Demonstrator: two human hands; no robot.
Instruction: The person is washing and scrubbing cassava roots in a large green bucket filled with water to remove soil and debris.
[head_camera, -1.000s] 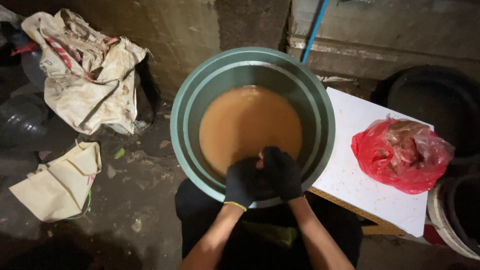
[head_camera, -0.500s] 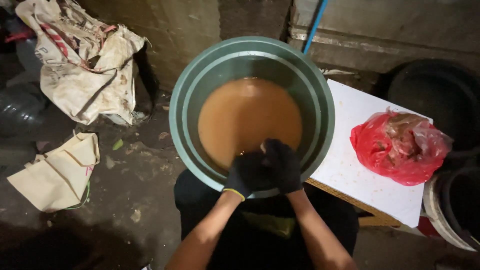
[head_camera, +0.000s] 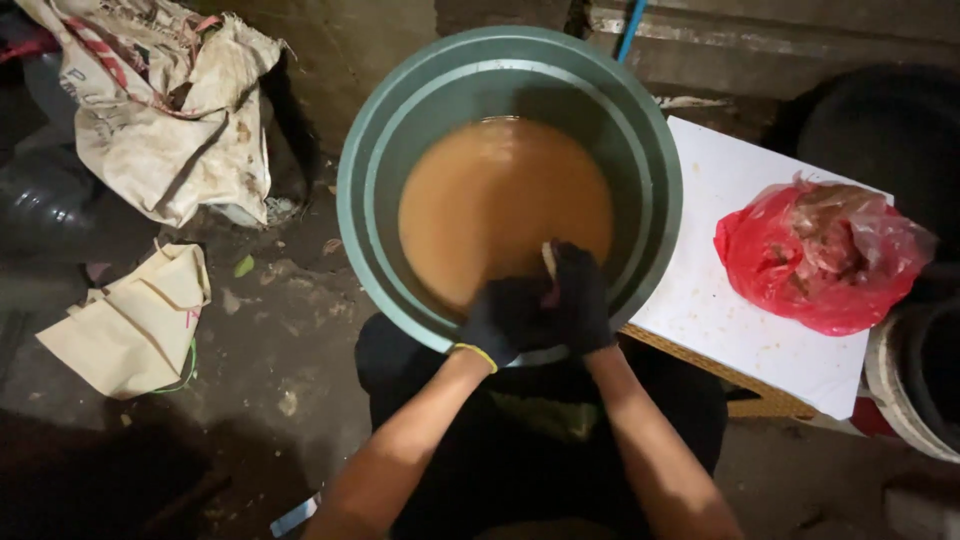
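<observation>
Presently, in the head view, both hands wear black gloves and meet at the near rim of a large green basin (head_camera: 352, 215), directly in front of the person's body. The left hand (head_camera: 503, 320) is curled, its glove cuff edged in yellow at the wrist. The right hand (head_camera: 580, 300) presses against it from the right, fingers bent. Between them a small pale object (head_camera: 549, 262) shows; only its upper end is visible, standing roughly upright above the gloves and pointing toward the far side of the basin. Both hands appear closed around it, the right seeming to hold the upper part. What the object is cannot be told; most of it is hidden by the gloves.

The object lies at the hands themselves, just above the near edge of the muddy brown liquid (head_camera: 500, 195) that fills the lower part of the basin. The liquid is opaque and looks calm away from the hands. Whether the fingertips are dipped in it cannot be told.

Surroundings: to the right, a white counter (head_camera: 740, 330) touches or sits just beside the basin and bears a red plastic bag (head_camera: 810, 260), knotted and full, well apart from the hands. To the left, on the dirt floor (head_camera: 280, 330), lie a soiled sack (head_camera: 170, 130) and a folded cream bag (head_camera: 130, 320).
</observation>
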